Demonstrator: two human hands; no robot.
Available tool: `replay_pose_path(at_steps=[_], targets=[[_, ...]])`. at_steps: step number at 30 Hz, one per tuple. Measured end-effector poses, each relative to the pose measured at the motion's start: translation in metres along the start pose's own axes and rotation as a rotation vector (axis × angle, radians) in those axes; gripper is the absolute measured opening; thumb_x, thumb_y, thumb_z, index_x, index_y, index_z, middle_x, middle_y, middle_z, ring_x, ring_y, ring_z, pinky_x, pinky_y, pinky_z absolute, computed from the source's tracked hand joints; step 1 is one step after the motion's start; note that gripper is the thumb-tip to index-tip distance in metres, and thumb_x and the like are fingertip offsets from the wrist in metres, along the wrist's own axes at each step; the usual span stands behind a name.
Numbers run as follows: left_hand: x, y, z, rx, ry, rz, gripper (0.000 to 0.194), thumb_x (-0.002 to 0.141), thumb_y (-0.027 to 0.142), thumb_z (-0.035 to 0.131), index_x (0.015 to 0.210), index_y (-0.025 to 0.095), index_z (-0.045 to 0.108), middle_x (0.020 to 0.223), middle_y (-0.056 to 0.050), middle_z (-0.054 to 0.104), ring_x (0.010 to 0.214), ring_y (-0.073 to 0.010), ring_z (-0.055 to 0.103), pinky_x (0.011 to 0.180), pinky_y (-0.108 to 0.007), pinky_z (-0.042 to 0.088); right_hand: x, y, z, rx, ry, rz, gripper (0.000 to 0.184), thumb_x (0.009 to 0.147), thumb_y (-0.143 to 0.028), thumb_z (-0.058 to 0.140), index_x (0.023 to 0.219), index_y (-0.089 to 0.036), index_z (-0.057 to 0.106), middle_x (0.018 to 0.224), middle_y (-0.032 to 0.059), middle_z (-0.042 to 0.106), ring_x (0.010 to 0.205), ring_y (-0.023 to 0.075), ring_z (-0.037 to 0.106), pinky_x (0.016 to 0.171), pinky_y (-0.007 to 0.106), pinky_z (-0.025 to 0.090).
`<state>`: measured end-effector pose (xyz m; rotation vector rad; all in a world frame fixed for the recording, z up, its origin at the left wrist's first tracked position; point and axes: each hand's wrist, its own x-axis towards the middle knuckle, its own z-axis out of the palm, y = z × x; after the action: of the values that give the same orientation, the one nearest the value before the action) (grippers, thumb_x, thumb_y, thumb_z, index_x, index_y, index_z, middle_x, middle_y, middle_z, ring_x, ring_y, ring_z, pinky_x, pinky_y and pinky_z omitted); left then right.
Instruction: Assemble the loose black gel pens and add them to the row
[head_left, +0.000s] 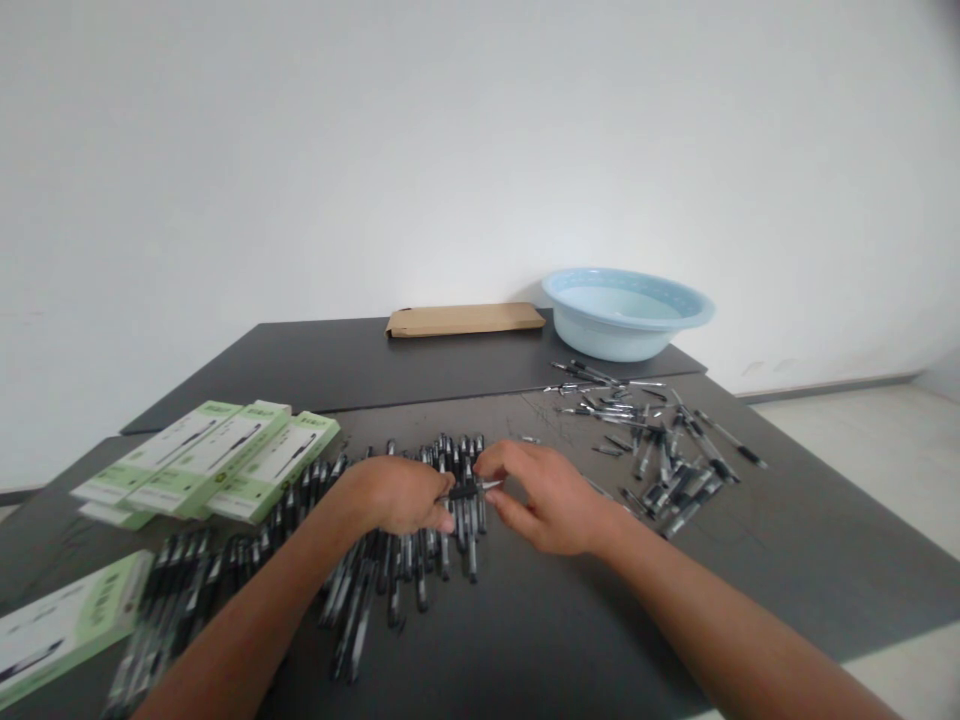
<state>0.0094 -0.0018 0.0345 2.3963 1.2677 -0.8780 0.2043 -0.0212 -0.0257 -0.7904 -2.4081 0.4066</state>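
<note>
Over the middle of the dark table [570, 620], here are both hands, meeting at a single pen [463, 491]! The left hand [409, 495] grips its dark part between thumb and fingers, and the right hand [551, 497] pinches the pale, pointed end at the right. Just below and to the left lie the finished-looking pens [420, 570], a long dense row of them, running under the left forearm toward the near left. Green-and-white boxes [274, 465] sit on the left, several overlapping, one apart at the near left corner. Over to the right, it's a loose scatter of pens and pen parts [675, 480]! And at the far side, a flat piece of brown cardboard [465, 319] lies just left of a light-blue basin [626, 315], by the white wall [450, 150].
</note>
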Motion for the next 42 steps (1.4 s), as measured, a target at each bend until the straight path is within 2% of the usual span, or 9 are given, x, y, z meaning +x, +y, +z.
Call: replay_pose_path(at_steps=[12, 17, 29, 36, 42], targets=[[0.0011, -0.0002, 0.0009, -0.004, 0.023, 0.011, 0.040, 0.082, 0.038, 0.049, 0.115, 0.018, 0.060, 0.102, -0.014, 0.071, 0.090, -0.0306, 0.065, 0.069, -0.035, 0.049, 0.0009, 0.0003, -0.0003, -0.002, -0.009, -0.001, 0.010, 0.086, -0.022, 0.050, 0.095, -0.020, 0.047, 0.092, 0.0050, 0.059, 0.083, 0.0177, 0.055, 0.076, 0.029, 0.042], [-0.0002, 0.0015, -0.0003, 0.003, 0.001, 0.001, 0.041, 0.084, 0.038, 0.048, 0.117, 0.016, 0.059, 0.105, -0.015, 0.070, 0.091, -0.0316, 0.065, 0.071, -0.037, 0.049, 0.0013, 0.0009, -0.0005, -0.007, -0.016, 0.002, 0.009, 0.087, -0.023, 0.050, 0.095, -0.020, 0.047, 0.092, 0.0048, 0.059, 0.083, 0.0172, 0.055, 0.076, 0.029, 0.042], [0.0008, 0.0001, 0.0017, -0.001, 0.043, 0.015, 0.037, 0.082, 0.037, 0.049, 0.111, 0.017, 0.062, 0.095, -0.014, 0.072, 0.084, -0.0303, 0.066, 0.066, -0.034, 0.049, 0.0012, 0.0004, -0.0012, -0.025, -0.024, 0.006, 0.008, 0.088, -0.025, 0.049, 0.093, -0.020, 0.048, 0.089, 0.0049, 0.059, 0.081, 0.0176, 0.055, 0.074, 0.029, 0.041], [0.0009, -0.0012, 0.0017, -0.002, 0.034, 0.022, 0.042, 0.083, 0.038, 0.048, 0.118, 0.016, 0.059, 0.102, -0.015, 0.070, 0.087, -0.0311, 0.066, 0.067, -0.035, 0.049, 0.0001, 0.0007, -0.0015, 0.004, -0.014, -0.008, 0.019, 0.089, -0.034, 0.049, 0.100, -0.019, 0.046, 0.090, 0.0057, 0.060, 0.081, 0.0182, 0.055, 0.074, 0.030, 0.042], [0.0005, 0.0001, 0.0003, 0.005, 0.028, 0.012, 0.040, 0.084, 0.037, 0.048, 0.116, 0.016, 0.059, 0.102, -0.015, 0.070, 0.089, -0.0319, 0.066, 0.070, -0.037, 0.050, -0.0014, -0.0004, -0.0019, 0.006, -0.001, 0.003, 0.021, 0.086, -0.026, 0.052, 0.104, -0.019, 0.045, 0.094, 0.0064, 0.060, 0.083, 0.0186, 0.056, 0.076, 0.031, 0.043]])
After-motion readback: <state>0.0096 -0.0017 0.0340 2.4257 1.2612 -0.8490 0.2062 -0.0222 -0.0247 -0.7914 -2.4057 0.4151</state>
